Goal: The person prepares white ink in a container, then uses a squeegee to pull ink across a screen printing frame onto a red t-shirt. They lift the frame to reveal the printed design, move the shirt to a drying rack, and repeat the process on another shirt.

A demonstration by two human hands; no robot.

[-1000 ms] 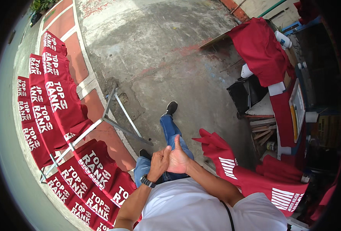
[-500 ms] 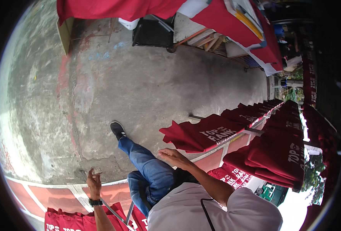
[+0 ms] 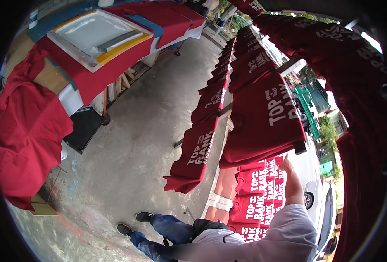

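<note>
My right arm reaches out to the hanging red shirts. My right hand [image 3: 287, 164] is at the edge of a low row of red printed shirts [image 3: 255, 207], just below a nearer hanging red shirt [image 3: 263, 126]. Its fingers are too small and too close to the cloth to tell if they grip it. Along the left of that shirt runs another row of red shirts [image 3: 198, 150] with white print. My left hand is out of view; only a blurred white sleeve shows at the lower edge.
A work table at upper left carries a framed printing screen [image 3: 56, 41] and red cloth [image 3: 36, 122]. A black chair [image 3: 85, 126] stands beside it. Concrete floor [image 3: 128, 166] runs between table and racks. More red shirts hang at far right; a white car [image 3: 326, 214] is beyond.
My view and body have turned right, toward the racks. My right arm has stretched out to the low row of shirts, and my left hand has left the view.
</note>
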